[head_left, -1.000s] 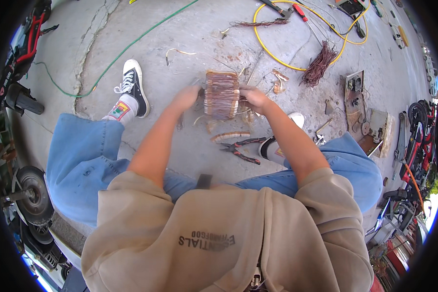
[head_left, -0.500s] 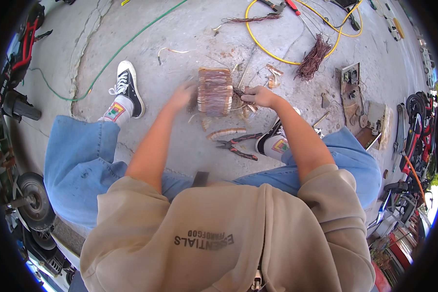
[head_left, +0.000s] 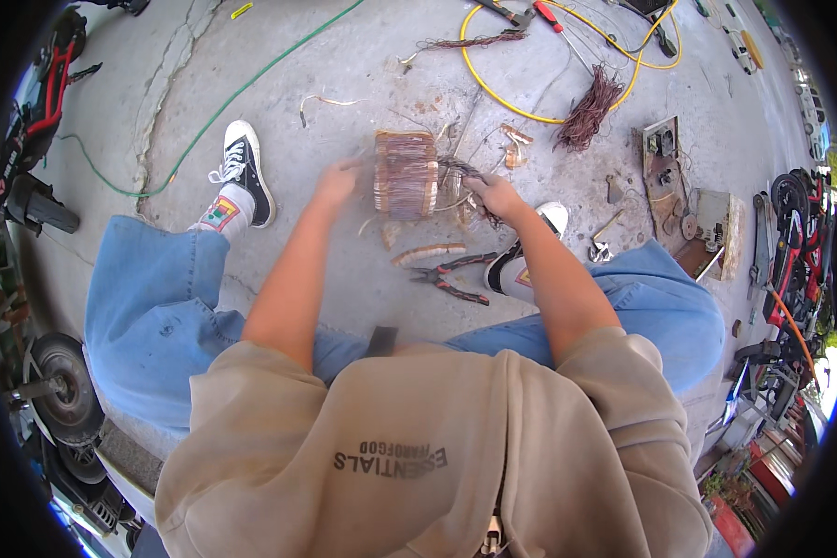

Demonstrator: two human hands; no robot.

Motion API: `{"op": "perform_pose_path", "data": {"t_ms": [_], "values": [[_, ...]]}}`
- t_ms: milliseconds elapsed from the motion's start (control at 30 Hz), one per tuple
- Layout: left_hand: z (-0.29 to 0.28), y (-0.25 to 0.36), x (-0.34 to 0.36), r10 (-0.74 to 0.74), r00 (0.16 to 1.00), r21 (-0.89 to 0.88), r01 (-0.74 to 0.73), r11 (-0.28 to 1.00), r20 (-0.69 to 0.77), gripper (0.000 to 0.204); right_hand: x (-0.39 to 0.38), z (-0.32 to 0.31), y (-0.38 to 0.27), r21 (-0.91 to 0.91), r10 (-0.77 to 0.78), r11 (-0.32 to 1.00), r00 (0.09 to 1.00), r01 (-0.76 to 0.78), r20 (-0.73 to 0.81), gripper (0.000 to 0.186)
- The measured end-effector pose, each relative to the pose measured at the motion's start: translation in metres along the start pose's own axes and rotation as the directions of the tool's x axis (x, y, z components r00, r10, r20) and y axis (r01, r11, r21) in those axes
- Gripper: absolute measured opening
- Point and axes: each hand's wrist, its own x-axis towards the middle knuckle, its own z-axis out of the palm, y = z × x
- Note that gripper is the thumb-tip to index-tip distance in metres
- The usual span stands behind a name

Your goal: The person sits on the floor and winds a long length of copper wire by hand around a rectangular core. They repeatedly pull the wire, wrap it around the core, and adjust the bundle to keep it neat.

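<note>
A block-shaped coil [head_left: 405, 174] of reddish-brown copper wire, edged with pale insulation strips, rests on the concrete between my feet. From its right side comes a bundle of dark copper wires [head_left: 456, 167]. My right hand [head_left: 499, 197] is closed around the far end of these strands, with some hanging below the fingers. Beside the coil's left side is my left hand [head_left: 341, 181]; motion smears its fingers, so I cannot tell their grip. Nearer to me lie a curved tan insulation strip [head_left: 429, 253] and pliers with red and black handles [head_left: 451, 279], jaws apart.
Beyond the coil, a yellow hose [head_left: 469, 60] loops around a pile of removed copper wire [head_left: 591, 107] and a red-handled screwdriver [head_left: 549, 17]. A rusty metal casing [head_left: 658, 172] stands at the right. A green hose [head_left: 216, 119] crosses the left floor.
My right hand has moved slightly right and nearer to me, and a longer stretch of wire shows between it and the coil. My left hand has shifted a little left.
</note>
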Motion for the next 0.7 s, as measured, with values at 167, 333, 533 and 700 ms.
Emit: {"op": "perform_pose_path", "data": {"t_ms": [167, 333, 533, 700], "values": [[-0.007, 0.02, 0.018, 0.486, 0.862, 0.347, -0.416, 0.841, -0.145, 0.037, -0.043, -0.092, -0.001, 0.623, 0.181, 0.773, 0.899, 0.121, -0.399, 0.02], [0.048, 0.105, -0.041, 0.742, 0.614, 0.262, -0.788, 0.558, 0.268, 0.04, -0.092, -0.096, -0.158, 0.621, -0.191, 0.603, 0.847, 0.501, -0.497, 0.022], [0.063, 0.108, -0.041, 0.625, 0.726, 0.251, -0.687, 0.682, 0.288, 0.039, -0.161, -0.045, -0.304, 0.484, -0.539, 0.484, 0.684, 0.729, -0.492, 0.016], [-0.011, 0.112, -0.028, 0.604, 0.796, 0.214, -0.584, 0.783, -0.036, 0.038, -0.153, -0.014, -0.312, 0.539, -0.695, 0.498, 0.685, 0.679, -0.221, 0.011]]}}
